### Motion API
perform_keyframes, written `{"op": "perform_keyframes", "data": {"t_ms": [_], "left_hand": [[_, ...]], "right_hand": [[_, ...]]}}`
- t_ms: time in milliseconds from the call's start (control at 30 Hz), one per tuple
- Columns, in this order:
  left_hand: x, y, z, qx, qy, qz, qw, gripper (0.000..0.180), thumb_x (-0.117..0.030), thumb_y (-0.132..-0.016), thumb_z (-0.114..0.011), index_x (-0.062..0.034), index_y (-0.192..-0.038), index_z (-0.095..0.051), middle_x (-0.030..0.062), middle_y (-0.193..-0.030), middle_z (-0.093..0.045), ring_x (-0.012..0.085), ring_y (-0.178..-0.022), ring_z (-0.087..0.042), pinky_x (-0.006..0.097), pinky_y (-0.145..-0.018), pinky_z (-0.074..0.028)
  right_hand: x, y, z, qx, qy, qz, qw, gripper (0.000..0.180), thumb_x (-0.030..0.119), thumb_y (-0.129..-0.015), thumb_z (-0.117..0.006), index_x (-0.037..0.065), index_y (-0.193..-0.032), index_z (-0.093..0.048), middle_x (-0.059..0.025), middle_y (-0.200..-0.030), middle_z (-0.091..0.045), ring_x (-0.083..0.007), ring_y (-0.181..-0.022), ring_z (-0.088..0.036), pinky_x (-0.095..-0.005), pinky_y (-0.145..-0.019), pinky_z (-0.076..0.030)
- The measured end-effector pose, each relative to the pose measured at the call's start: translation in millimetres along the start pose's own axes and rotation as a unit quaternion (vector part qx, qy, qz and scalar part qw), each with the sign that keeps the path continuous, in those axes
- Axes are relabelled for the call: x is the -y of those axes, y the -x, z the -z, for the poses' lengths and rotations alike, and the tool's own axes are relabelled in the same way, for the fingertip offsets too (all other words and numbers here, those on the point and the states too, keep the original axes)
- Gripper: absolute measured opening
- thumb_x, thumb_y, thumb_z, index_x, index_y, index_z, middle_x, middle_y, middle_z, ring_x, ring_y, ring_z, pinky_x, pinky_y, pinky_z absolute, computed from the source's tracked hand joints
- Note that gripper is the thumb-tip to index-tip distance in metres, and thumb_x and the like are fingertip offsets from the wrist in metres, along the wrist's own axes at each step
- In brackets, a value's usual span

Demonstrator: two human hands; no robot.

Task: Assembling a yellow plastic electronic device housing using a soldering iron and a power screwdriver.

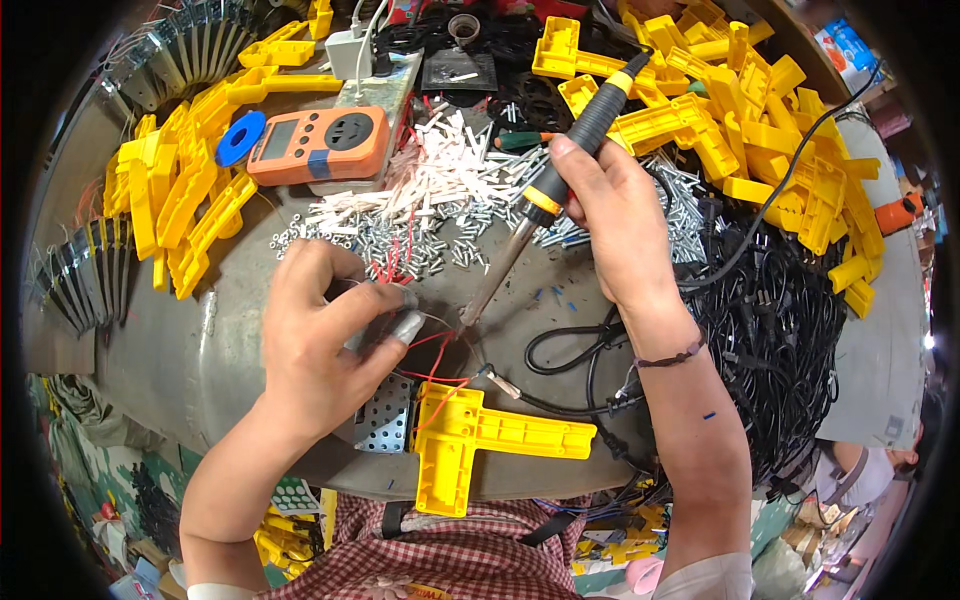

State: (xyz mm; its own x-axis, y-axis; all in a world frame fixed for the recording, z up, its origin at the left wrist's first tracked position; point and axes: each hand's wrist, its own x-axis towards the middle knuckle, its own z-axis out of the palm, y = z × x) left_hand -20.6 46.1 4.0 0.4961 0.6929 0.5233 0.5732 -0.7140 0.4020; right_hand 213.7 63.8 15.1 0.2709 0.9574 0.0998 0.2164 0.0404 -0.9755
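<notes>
My right hand (622, 215) is closed round the black handle of a soldering iron (585, 135), whose metal shaft slants down and left. Its tip is near thin red wires (435, 345) at the middle of the bench. My left hand (330, 335), with white tape on the thumb and a fingertip, pinches a thin silvery solder wire (437, 319) that runs toward the tip. Below lies a yellow plastic housing half (470, 440) shaped like a T. Against it is a perforated metal plate (383, 425), partly under my left hand. A black cord with a white-wrapped joint (503, 385) lies beside the red wires.
Screws and nuts (400, 245) and white sleeves (450, 165) are heaped mid-bench. An orange meter (320, 145) and blue spool (240, 138) stand left. Yellow housings (760, 130) pile up at both sides. Black cords (770, 340) fill the right; the iron's cable (775, 195) crosses there.
</notes>
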Motion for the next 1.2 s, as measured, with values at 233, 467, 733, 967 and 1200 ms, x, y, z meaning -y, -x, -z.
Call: {"op": "perform_keyframes", "data": {"t_ms": [233, 467, 733, 967, 1200], "left_hand": [[0.2, 2.0, -1.5, 0.005, 0.008, -0.007, 1.0, 0.03, -0.006, -0.05, -0.074, -0.0072, -0.077, -0.062, 0.0085, -0.078, -0.048, 0.0263, -0.073, -0.047, 0.037, -0.062, -0.038], [1.0, 4.8, -4.0, 0.009, 0.001, -0.01, 1.0, 0.031, -0.006, -0.05, -0.074, -0.0077, -0.078, -0.062, 0.0085, -0.079, -0.047, 0.0267, -0.073, -0.047, 0.037, -0.063, -0.038], [-0.7, 6.6, -3.0, 0.016, 0.01, 0.003, 1.0, 0.028, -0.006, -0.052, -0.073, -0.0062, -0.078, -0.062, 0.0093, -0.08, -0.047, 0.0263, -0.074, -0.046, 0.036, -0.064, -0.038], [-1.0, 10.4, 0.4, 0.032, 0.088, 0.038, 0.995, 0.023, -0.009, -0.058, -0.07, -0.0058, -0.08, -0.063, 0.0088, -0.081, -0.047, 0.0263, -0.077, -0.047, 0.035, -0.067, -0.039], [-1.3, 12.8, 4.2, 0.045, 0.151, 0.061, 0.986, 0.022, -0.008, -0.059, -0.068, -0.0047, -0.08, -0.063, 0.0085, -0.082, -0.048, 0.0252, -0.079, -0.048, 0.034, -0.07, -0.039]], "right_hand": [[-4.7, -0.6, 0.9, 0.005, 0.003, 0.002, 1.0, 0.031, 0.028, -0.087, -0.06, -0.003, -0.084, -0.057, -0.0018, -0.064, -0.057, -0.0035, -0.057, -0.045, -0.0233, -0.051, -0.038], [-4.1, 0.0, 0.0, 0.004, 0.011, -0.008, 1.0, 0.031, 0.028, -0.087, -0.06, -0.003, -0.085, -0.057, -0.0013, -0.064, -0.057, -0.0038, -0.057, -0.045, -0.0232, -0.052, -0.038], [-2.1, 1.9, -1.8, 0.011, -0.001, -0.008, 1.0, 0.03, 0.027, -0.088, -0.059, -0.003, -0.088, -0.057, -0.0028, -0.067, -0.058, -0.0041, -0.06, -0.047, -0.0224, -0.055, -0.039], [0.4, 3.4, 6.1, -0.005, -0.018, -0.023, 1.0, 0.029, 0.028, -0.088, -0.059, -0.001, -0.084, -0.057, -0.0001, -0.066, -0.055, -0.0037, -0.058, -0.044, -0.0211, -0.053, -0.036], [9.7, 6.4, 21.4, 0.046, -0.119, -0.089, 0.988, 0.024, 0.027, -0.088, -0.058, 0.004, -0.083, -0.056, 0.0062, -0.063, -0.044, -0.0012, -0.054, -0.034, -0.0187, -0.048, -0.027]]}}
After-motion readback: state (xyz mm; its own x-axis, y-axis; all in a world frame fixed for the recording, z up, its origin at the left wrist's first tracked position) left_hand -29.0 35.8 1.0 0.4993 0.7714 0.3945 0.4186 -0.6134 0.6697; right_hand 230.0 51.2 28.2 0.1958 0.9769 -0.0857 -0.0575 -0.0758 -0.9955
